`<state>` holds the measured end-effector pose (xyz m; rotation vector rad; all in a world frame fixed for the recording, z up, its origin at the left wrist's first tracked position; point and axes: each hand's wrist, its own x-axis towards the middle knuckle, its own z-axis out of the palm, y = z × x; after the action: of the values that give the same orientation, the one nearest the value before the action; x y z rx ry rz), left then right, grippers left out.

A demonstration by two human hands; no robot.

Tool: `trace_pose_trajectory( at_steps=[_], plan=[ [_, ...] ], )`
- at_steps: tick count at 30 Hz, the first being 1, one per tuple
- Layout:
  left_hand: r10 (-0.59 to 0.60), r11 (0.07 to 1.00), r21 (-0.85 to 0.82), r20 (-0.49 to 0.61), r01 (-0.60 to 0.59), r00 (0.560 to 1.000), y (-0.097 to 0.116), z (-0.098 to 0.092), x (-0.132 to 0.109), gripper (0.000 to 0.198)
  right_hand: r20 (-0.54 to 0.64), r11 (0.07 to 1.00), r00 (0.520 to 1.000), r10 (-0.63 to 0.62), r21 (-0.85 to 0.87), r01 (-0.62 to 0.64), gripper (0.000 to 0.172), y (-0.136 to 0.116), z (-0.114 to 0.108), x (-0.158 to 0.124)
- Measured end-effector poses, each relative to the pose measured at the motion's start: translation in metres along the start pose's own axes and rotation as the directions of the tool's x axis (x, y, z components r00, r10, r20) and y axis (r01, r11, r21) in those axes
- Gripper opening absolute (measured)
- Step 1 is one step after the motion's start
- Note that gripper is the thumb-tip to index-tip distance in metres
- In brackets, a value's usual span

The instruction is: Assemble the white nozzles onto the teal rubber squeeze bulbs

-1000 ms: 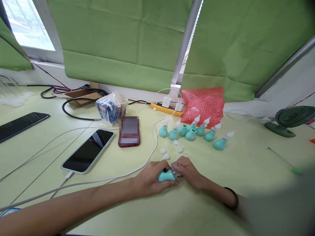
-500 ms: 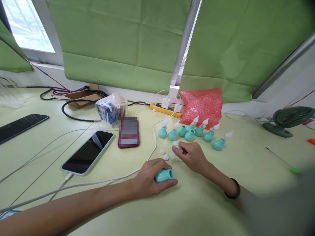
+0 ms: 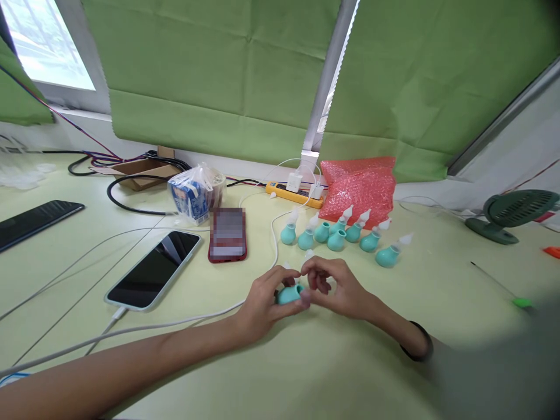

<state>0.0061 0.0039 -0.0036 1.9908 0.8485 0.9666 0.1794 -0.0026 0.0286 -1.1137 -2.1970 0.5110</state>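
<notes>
A teal rubber squeeze bulb (image 3: 289,294) lies in my left hand (image 3: 262,303), its round opening turned to the right. The fingers and thumb of that hand are wrapped round the bulb. Close beside the opening is my right hand (image 3: 336,289), fingers curled and thumb reaching toward the bulb. Whatever it pinches is too small or hidden to make out. Small white tips (image 3: 308,254) lie just behind the hands, partly covered by them. Farther back stand several teal bulbs (image 3: 388,256), most fitted with clear pointed nozzles (image 3: 406,239); two show bare openings.
A red bubble-wrap bag (image 3: 359,189) and a yellow power strip (image 3: 293,195) lie at the back. Phones (image 3: 155,271) and a white cable (image 3: 188,321) are on the left. A green fan (image 3: 503,216) stands at the right.
My right hand has come from the white tips toward me, up to the bulb's opening. My left hand has lifted or shifted slightly away from me, still holding the bulb.
</notes>
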Motion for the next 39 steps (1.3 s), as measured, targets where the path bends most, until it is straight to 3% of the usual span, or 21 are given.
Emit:
trace_pose_trajectory(
  at_steps=[6, 10, 13, 16, 20, 23, 28, 31, 33, 35, 37, 39],
  plan=[
    [-0.041, 0.991, -0.127, -0.004, 0.04, 0.999, 0.0, 0.002, -0.002, 0.038, 0.055, 0.998, 0.998, -0.015, 0.055, 0.012, 0.009, -0.022, 0.001, -0.002],
    [0.035, 0.991, -0.125, -0.036, -0.039, 0.999, 0.004, 0.002, -0.002, 0.049, -0.036, 0.998, 0.998, 0.059, 0.017, -0.059, 0.005, -0.018, -0.032, 0.003],
    [0.055, 0.995, -0.079, -0.042, -0.058, 0.998, 0.005, 0.002, -0.001, 0.036, -0.134, 0.967, 0.978, 0.162, -0.175, -0.184, 0.005, 0.001, -0.066, 0.008],
    [0.073, 0.997, -0.031, -0.008, -0.073, 0.997, 0.004, 0.002, -0.002, 0.025, -0.148, 0.855, 0.956, 0.253, -0.428, -0.292, 0.007, 0.032, -0.088, 0.013],
    [0.105, 0.994, 0.007, 0.018, -0.106, 0.994, 0.004, 0.001, -0.003, 0.023, 0.009, 0.797, 0.901, 0.433, -0.471, -0.378, 0.014, 0.066, -0.089, 0.016],
    [0.117, 0.993, 0.02, 0.027, -0.118, 0.993, 0.003, 0.001, -0.003, 0.023, 0.09, 0.801, 0.862, 0.498, -0.428, -0.418, 0.017, 0.074, -0.086, 0.015],
    [0.134, 0.991, 0.025, 0.025, -0.135, 0.991, 0.002, 0.001, -0.003, 0.024, 0.057, 0.776, 0.872, 0.487, -0.486, -0.402, 0.025, 0.073, -0.09, 0.015],
    [0.145, 0.989, 0.033, 0.028, -0.145, 0.989, 0.001, 0.001, -0.003, 0.025, 0.061, 0.742, 0.853, 0.519, -0.528, -0.414, 0.03, 0.074, -0.095, 0.014],
    [0.149, 0.988, 0.039, 0.037, -0.151, 0.988, 0.001, 0.001, -0.003, 0.025, 0.009, 0.714, 0.856, 0.516, -0.557, -0.424, 0.036, 0.072, -0.097, 0.014],
    [0.155, 0.987, 0.044, 0.045, -0.157, 0.987, 0.001, 0.0, -0.003, 0.025, -0.142, 0.711, 0.885, 0.444, -0.546, -0.444, 0.042, 0.066, -0.095, 0.016],
    [0.162, 0.985, 0.047, 0.048, -0.165, 0.986, 0.002, 0.0, -0.003, 0.025, -0.297, 0.762, 0.896, 0.329, -0.477, -0.438, 0.048, 0.057, -0.087, 0.023],
    [0.172, 0.984, 0.049, 0.05, -0.174, 0.984, 0.002, 0.0, -0.003, 0.024, -0.348, 0.826, 0.904, 0.249, -0.411, -0.386, 0.053, 0.048, -0.074, 0.035]
  ],
)
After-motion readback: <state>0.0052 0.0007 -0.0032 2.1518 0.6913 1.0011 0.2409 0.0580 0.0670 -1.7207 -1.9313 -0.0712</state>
